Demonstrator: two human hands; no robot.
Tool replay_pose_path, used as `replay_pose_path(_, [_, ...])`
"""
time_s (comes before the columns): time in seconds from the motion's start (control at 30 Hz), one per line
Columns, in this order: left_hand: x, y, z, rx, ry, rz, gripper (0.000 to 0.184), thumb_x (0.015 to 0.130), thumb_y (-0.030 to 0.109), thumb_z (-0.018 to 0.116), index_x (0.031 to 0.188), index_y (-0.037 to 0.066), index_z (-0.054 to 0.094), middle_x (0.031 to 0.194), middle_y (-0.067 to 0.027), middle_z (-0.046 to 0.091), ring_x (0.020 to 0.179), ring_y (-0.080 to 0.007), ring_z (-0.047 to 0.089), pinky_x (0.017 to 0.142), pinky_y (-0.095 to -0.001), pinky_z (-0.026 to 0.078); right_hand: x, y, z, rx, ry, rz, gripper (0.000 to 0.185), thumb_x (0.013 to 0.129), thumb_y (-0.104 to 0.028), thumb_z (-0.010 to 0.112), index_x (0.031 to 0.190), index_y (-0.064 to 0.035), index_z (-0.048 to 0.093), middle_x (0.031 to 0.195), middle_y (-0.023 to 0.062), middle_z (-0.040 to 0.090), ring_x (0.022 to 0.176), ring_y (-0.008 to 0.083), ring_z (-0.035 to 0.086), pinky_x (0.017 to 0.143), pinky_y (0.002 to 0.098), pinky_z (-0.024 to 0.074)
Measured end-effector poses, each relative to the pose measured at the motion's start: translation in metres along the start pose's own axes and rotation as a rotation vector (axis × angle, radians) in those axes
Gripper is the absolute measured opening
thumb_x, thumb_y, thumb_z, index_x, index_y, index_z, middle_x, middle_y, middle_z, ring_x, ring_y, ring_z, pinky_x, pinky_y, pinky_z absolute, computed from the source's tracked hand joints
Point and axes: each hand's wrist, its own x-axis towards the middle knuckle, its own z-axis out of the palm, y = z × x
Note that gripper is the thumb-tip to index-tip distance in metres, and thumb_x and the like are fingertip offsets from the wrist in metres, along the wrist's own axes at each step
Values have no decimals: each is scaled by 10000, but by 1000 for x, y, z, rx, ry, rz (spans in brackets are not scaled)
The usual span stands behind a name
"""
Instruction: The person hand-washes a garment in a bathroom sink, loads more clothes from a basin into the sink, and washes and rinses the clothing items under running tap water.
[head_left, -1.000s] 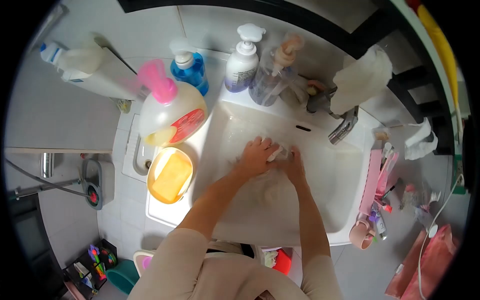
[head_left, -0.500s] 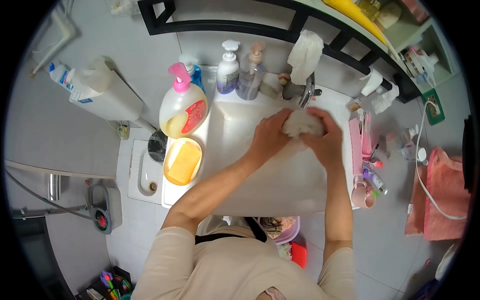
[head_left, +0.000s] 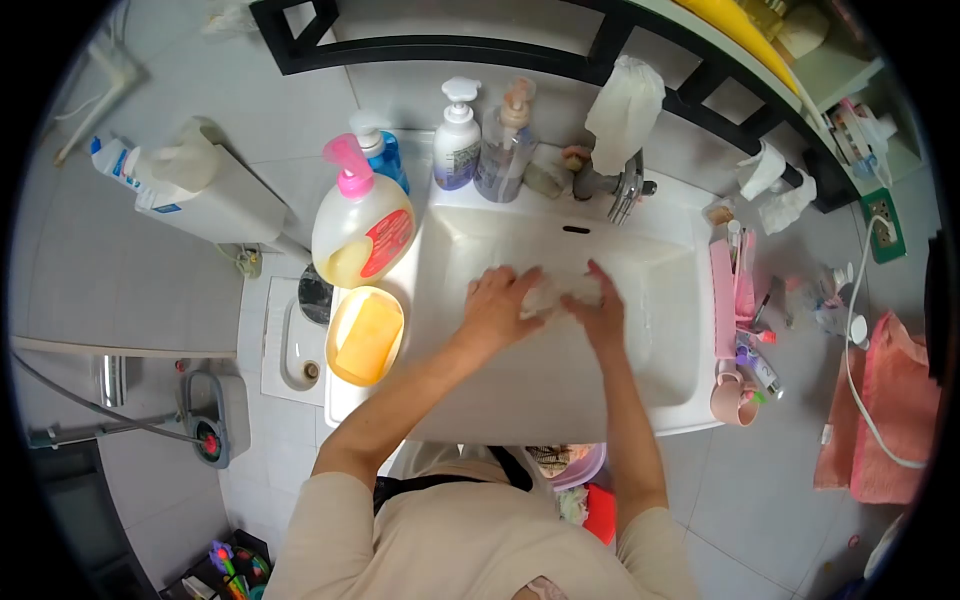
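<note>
Low over the white sink (head_left: 660, 290), a small whitish cloth (head_left: 555, 292) is bunched between my two hands and smeared by motion. My left hand (head_left: 497, 305) grips it from the left, with the thumb toward its near edge. From the right, my right hand (head_left: 600, 315) has its fingers and thumb around the other side. How the cloth is folded cannot be made out. The metal faucet (head_left: 625, 190) stands behind the hands at the back rim, with a pale cloth (head_left: 625, 115) hanging above it.
Along the left rim stand a yellow soap bar (head_left: 368, 338) in its dish, a large pink-topped pump bottle (head_left: 365, 230), a white pump bottle (head_left: 457, 145) and a clear pump bottle (head_left: 503, 150). A pink cup (head_left: 733, 400) and pink organizer (head_left: 722, 295) line the right side. A black rail (head_left: 470, 52) crosses the back.
Both hands and the whitish cloth have moved from under the faucet toward me and down-left, into the middle of the sink. The view has shifted slightly.
</note>
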Motion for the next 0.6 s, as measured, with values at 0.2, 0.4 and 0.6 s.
replay_pose_path(0.2, [-1, -44, 106, 261, 235, -241, 574, 758, 346, 618, 1301, 248, 461, 1391, -156, 339, 1203, -397, 369, 808, -563, 368, -19, 86, 72, -775, 60, -125, 548, 804, -347, 603, 1293, -146, 458, 1146, 54, 583, 1163, 363, 429, 930, 500, 358])
replay_pose_path(0.4, [42, -49, 126, 220, 328, -48, 448, 707, 254, 607, 1151, 206, 568, 1104, -106, 539, 919, -326, 530, 607, -444, 402, 23, 113, 77, -987, 53, -179, 309, 809, -294, 553, 1072, -133, 572, 1020, 56, 613, 1038, 351, 499, 767, 487, 422])
replay_pose_path(0.6, [77, -62, 158, 157, 400, -48, 300, 704, 238, 605, 995, 170, 595, 864, -52, 535, 778, -262, 532, 526, -414, 404, 63, 167, 72, -978, 44, -383, 172, 777, -234, 568, 885, -103, 596, 866, 89, 621, 823, 320, 569, 663, 466, 460])
